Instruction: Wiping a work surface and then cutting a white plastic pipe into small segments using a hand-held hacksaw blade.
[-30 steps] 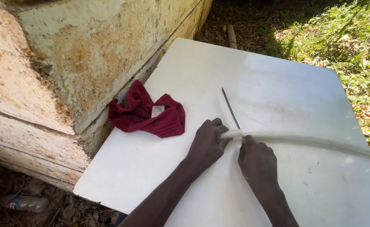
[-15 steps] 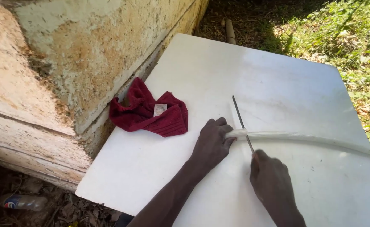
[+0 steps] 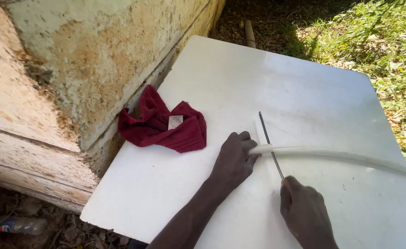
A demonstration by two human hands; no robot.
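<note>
A long white tube lies across a white board, running off to the right. My left hand presses down on the tube's left end, fingers curled over it. My right hand grips the handle end of a thin dark blade, which crosses the tube just right of my left fingers and points away from me.
A crumpled dark red cloth with a small white label lies at the board's left edge. A weathered, stained wall runs along the left. Grass lies to the right. A plastic bottle rests on the ground at lower left.
My right hand has slid back toward me from beside the tube and the blade now crosses the tube. The left hand stays on the tube's end.
</note>
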